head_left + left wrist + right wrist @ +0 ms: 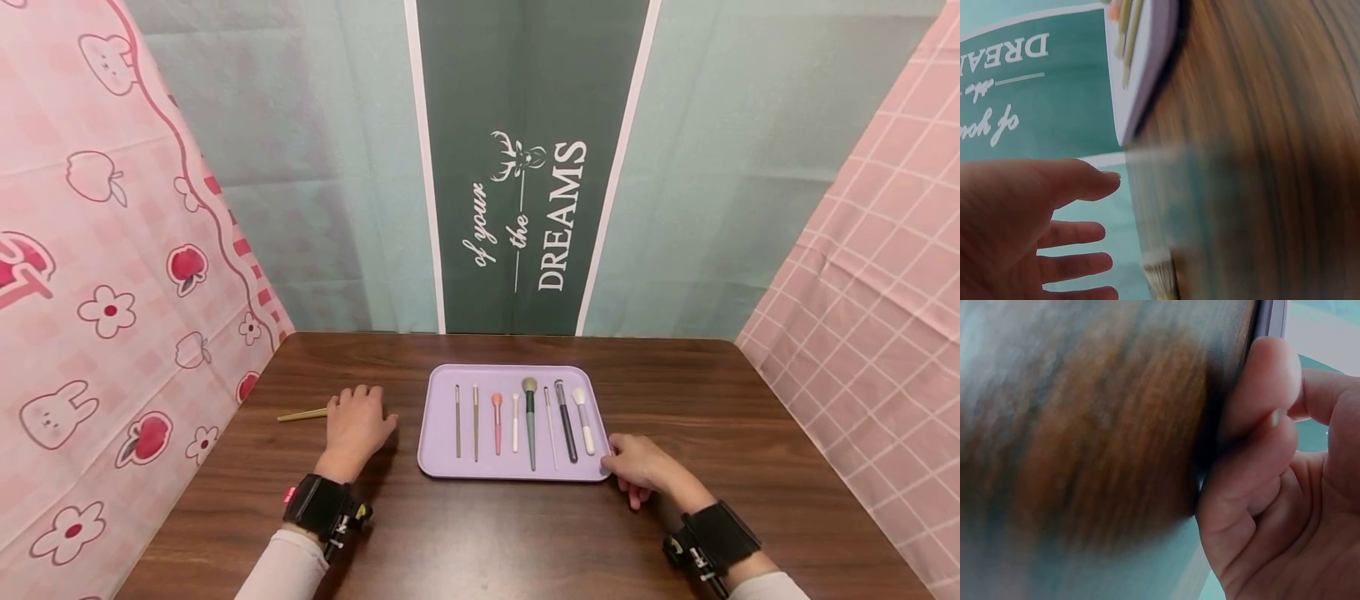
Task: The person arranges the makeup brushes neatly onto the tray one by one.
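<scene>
A lilac tray (pixel 517 477) lies on the table with several makeup brushes in a row on it. Among them are a green-handled brush (pixel 530 417), a pink one (pixel 497 423) and a black-handled one (pixel 566 421). My right hand (pixel 637 463) grips the tray's near right corner, fingers curled at the rim (pixel 1264 325). To the left of the tray, my left hand (pixel 356 427) is spread low over the table, fingers extended. Beside it lies a gold-handled makeup brush (pixel 302 414), partly hidden by the hand in the head view; its bristles (pixel 1160 274) show in the left wrist view.
The brown wooden table (pixel 480 533) reaches back to a green curtain (pixel 352 167) with white lettering. Pink patterned cloth (pixel 112 250) hangs at the left, and pink checked cloth (pixel 885 275) at the right.
</scene>
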Available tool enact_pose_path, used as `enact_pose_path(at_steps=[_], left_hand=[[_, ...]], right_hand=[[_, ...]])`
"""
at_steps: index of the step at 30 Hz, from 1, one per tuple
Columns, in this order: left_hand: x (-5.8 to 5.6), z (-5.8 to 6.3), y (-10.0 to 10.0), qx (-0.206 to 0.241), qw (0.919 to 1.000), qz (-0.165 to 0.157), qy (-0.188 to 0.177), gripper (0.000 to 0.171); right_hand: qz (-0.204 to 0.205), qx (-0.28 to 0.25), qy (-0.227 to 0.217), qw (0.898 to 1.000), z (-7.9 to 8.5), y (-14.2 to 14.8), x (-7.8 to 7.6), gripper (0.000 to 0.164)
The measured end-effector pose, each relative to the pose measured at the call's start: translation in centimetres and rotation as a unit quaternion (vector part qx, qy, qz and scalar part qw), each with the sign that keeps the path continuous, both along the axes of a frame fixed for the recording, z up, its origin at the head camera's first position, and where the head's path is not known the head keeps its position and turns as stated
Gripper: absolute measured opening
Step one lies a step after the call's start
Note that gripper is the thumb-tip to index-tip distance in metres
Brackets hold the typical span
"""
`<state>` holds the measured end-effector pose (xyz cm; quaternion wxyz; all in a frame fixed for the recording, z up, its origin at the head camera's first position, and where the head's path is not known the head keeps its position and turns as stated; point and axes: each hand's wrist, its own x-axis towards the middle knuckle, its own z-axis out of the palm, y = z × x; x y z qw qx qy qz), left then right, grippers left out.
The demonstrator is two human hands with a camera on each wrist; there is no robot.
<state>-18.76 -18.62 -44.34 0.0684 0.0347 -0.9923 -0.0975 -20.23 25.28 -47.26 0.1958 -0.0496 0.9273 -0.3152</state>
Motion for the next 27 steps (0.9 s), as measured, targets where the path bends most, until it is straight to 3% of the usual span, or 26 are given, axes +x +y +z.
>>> enact_pose_path(at_steps=[8, 15, 27], left_hand=[[0.8, 0.4, -3.4, 0.004, 0.9998, 0.003, -0.017, 0.05], [0.7, 0.3, -6.1, -0.003, 0.9993, 0.009, -0.037, 0.053], [0.2, -0.4, -8.2, 0.004, 0.9981, 0.009, -0.06, 0.046]], right_hand=[[-0.006, -0.001, 0.001, 1.0, 0.0, 0.0, 0.1, 0.008], [-0.001, -0.001, 0.002, 1.0, 0.0, 0.1, 0.1, 0.008], [-0.005, -0.001, 0.005, 1.0, 0.0, 0.0, 0.1, 0.008]])
